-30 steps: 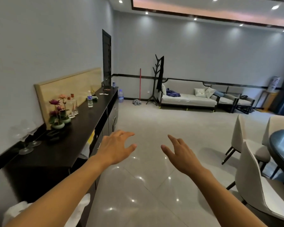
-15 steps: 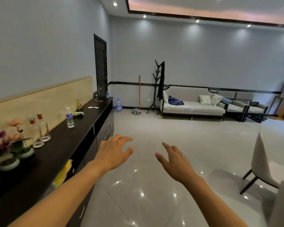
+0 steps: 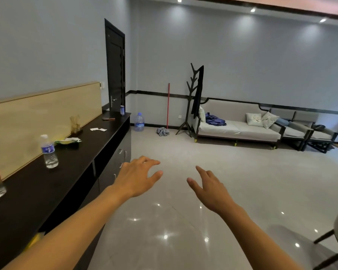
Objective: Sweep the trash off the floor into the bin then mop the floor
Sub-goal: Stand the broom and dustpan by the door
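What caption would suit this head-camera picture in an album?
Both empty hands, left hand and right hand, reach out toward a red-handled mop leaning on the far wall.

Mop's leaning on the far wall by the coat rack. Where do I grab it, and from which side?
Probably the red handle, around mid-shaft, coming straight from the room side. It stands nearly upright against the wall, head on the floor, coat rack close on its right. Both left hand and right hand are empty.

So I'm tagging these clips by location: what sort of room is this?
Probably a home living and dining room: a pale sofa with cushions along the far wall, a branch-shaped coat stand beside it, and a long dark sideboard on the left. A red-handled mop leans against the wall.
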Demonstrator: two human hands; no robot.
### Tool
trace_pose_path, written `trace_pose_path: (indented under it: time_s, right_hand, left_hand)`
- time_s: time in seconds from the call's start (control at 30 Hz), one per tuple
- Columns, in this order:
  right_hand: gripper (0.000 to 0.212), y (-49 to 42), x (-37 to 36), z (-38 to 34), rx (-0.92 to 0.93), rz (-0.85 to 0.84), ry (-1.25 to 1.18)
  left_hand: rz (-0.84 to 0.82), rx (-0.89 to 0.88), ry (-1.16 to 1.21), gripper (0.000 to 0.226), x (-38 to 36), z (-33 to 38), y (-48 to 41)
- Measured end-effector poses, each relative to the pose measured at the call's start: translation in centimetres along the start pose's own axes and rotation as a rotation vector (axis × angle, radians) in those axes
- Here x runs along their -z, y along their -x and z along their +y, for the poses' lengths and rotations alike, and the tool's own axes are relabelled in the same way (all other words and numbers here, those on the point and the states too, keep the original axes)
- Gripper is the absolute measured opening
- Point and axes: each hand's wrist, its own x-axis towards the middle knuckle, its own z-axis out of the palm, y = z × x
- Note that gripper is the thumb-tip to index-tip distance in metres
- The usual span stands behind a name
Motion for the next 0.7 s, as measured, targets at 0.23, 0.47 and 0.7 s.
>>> trace_pose_path:
  time_s: [0.23,0.47,0.7]
  right_hand:
    - [0.080,-20.3,-0.4,0.6,-0.008,0.012,-0.025]
    - [0.078,-38.0,-5.0,5.8,-0.037,-0.008,-0.050]
    - [0.078,-59.0,-6.2,13.8,-0.036,-0.025,-0.073]
  left_hand:
    - [-0.034,-0.019,0.013,0.055,-2.7,-6.5,-19.2]
    - [-0.062,-0.046,0.001,0.053,-9.3,-9.8,-37.1]
    - [-0.051,-0.049,-0.064,0.065,-14.8,-12.9,-58.2]
